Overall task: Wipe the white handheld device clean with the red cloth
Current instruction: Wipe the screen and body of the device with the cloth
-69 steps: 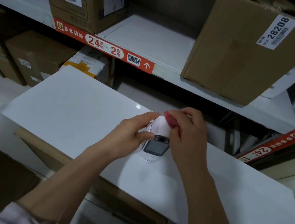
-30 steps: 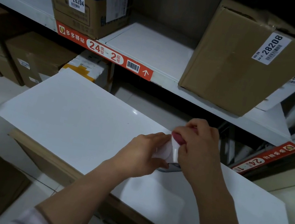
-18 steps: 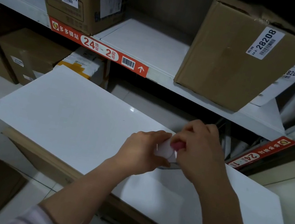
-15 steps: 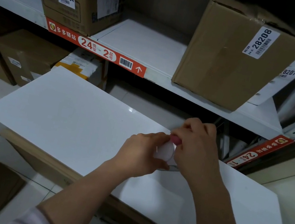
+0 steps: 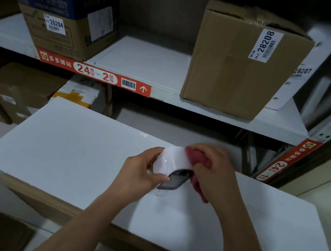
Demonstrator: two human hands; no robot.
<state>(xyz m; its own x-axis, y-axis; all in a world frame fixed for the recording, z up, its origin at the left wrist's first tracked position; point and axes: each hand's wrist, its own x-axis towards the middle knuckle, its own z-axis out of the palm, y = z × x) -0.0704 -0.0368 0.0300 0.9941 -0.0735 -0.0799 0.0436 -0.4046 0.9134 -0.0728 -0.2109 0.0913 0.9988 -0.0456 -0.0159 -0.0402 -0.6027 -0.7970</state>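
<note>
At 10 o'clock, the blue-topped box is showing "26204". At 1 o'clock, the big brown box is showing "28208". Beside it, a white tag is reading "28207". The red shelf strip is showing "24" and "2".

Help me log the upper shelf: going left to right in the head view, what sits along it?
Box labelled 26204 → red shelf tag on the front edge → box labelled 28208 → white parcel marked 28207.

White board bare left and near of both hands; shelf edge overhangs far side, upright post crowds far-right corner.
</note>
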